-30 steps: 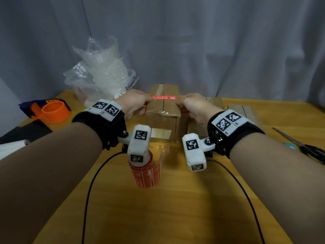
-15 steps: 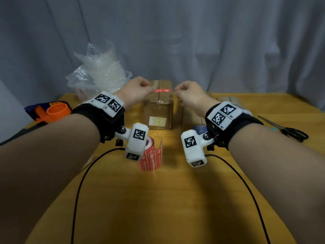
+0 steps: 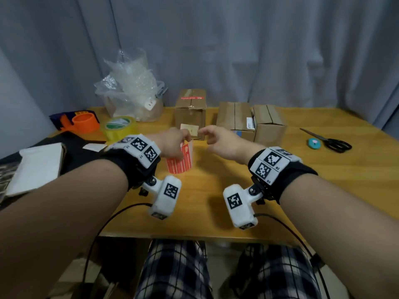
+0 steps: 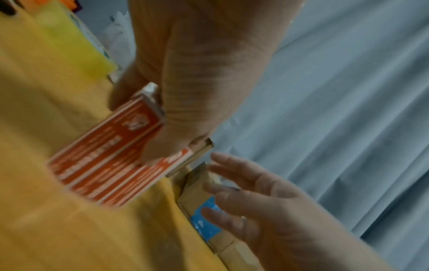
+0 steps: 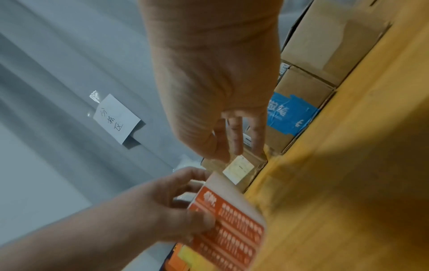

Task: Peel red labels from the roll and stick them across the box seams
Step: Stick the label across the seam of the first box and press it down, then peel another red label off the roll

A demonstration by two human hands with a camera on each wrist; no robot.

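Now the label roll (image 3: 180, 161) is gripped by the left hand (image 3: 172, 141); the right hand (image 3: 218, 140), fingers relaxed and empty, is needed to peel another label for an unsealed box (image 3: 235, 117)

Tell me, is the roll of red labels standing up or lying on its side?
Standing up. The roll of red labels rests on end on the wooden table, and the left hand holds its top.

label roll (image 3: 180, 162): upper part hidden behind left hand (image 3: 172, 143), head view.
roll print: too blurred to read in wrist views.
scissors (image 3: 330, 140): 3 o'clock, small.
left wrist view: motion-blurred.
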